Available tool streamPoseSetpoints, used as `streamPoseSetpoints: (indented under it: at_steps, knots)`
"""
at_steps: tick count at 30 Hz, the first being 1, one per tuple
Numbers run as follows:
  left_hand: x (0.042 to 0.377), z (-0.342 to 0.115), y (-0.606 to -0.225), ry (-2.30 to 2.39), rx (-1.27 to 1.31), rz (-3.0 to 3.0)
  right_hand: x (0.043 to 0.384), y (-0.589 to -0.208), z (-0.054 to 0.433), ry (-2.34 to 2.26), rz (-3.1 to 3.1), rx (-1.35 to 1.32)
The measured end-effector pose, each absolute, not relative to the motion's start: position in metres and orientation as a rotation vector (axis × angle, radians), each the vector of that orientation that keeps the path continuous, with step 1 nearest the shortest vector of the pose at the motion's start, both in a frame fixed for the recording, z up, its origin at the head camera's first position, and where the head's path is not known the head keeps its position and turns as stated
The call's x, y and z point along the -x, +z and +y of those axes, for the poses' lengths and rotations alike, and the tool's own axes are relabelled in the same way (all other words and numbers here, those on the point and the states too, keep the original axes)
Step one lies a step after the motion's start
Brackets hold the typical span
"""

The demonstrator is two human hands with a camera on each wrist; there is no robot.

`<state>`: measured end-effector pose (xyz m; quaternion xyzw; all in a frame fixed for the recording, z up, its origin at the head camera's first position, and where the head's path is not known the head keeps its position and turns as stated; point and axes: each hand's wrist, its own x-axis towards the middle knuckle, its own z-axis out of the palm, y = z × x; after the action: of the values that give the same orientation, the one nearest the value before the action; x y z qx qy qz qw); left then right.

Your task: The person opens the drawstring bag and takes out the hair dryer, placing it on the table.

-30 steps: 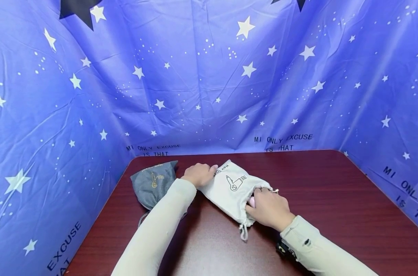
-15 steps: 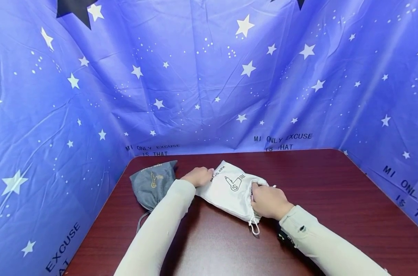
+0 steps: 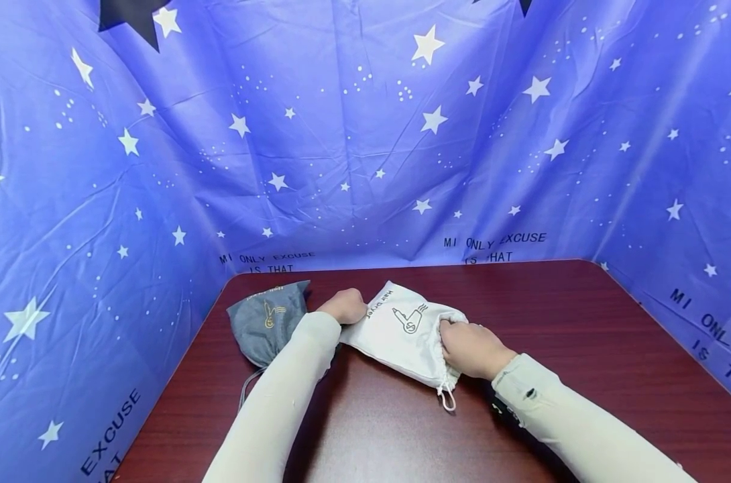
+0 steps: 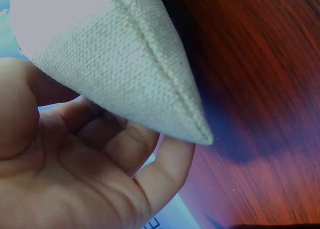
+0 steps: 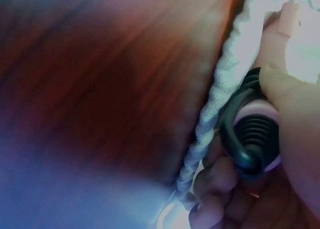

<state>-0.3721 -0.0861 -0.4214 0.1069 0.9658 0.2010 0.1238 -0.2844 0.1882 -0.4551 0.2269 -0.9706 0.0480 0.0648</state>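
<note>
A white cloth drawstring bag (image 3: 396, 345), printed with a hair dryer outline, lies at mid-table with its mouth to the right. My left hand (image 3: 346, 306) holds its closed far-left end; in the left wrist view the fingers curl under a bag corner (image 4: 115, 74). My right hand (image 3: 475, 349) reaches into the mouth, fingers hidden by cloth in the head view. The right wrist view shows it gripping a pink hair dryer (image 5: 256, 131) at the end with a black ribbed cord sleeve. Most of the dryer is hidden.
A grey drawstring bag (image 3: 269, 329) with a gold hair dryer print lies left of my left hand, partly behind the forearm. The brown wooden table (image 3: 552, 302) is enclosed by a blue star-printed curtain (image 3: 341, 134). A white cord loop (image 3: 447, 400) hangs from the white bag's mouth.
The white bag's closed end has shifted slightly left with my left hand. The bag's mouth has closed in around my right hand, and the pink part seen there earlier is now covered.
</note>
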Motion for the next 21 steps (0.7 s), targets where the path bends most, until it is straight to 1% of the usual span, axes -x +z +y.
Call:
streamPoseSetpoints:
  at_steps: [12, 21]
  knots:
    - [0.373, -0.086, -0.422, 0.590, -0.266, 2.815, 0.290, -0.459, 0.198, 0.184, -2.829, -0.766]
    - [0.373, -0.090, -0.419, 0.569, -0.245, 2.827, 0.285, -0.455, 0.203, 0.240, -2.816, -0.790]
